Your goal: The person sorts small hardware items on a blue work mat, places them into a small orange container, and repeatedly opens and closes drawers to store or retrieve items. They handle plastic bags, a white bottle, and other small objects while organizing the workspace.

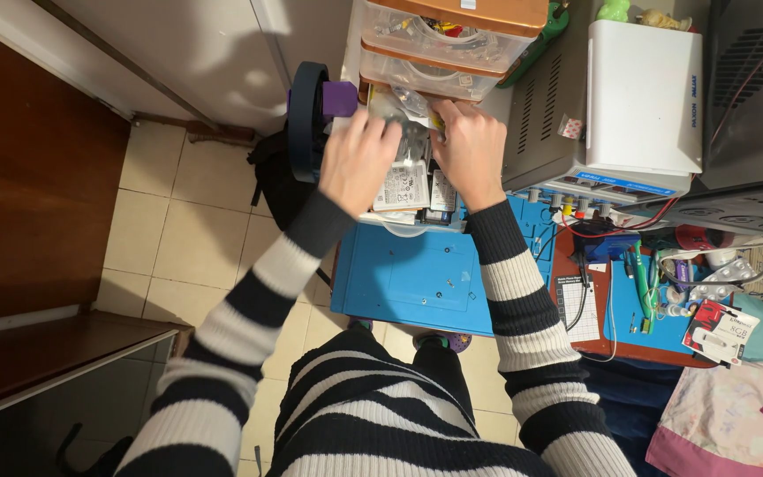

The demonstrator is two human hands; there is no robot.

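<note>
- A clear plastic bag is being gripped from both sides: left hand fingers curled on its left edge, right hand fingers closed on its right edge.
- The bag is being held above an open drawer at the bottom of a stack of clear plastic drawers; its contents are too blurred to tell.
- Small white labelled parts are being seen in the drawer, just below the fingers.
- A blue work mat is lying right below the drawer, on a brown desk over a tiled floor.
- Grey bench equipment with a white box on top is standing just right of the right hand.
- Small tools and cables are crowding the right of the desk, well apart from the hands.
</note>
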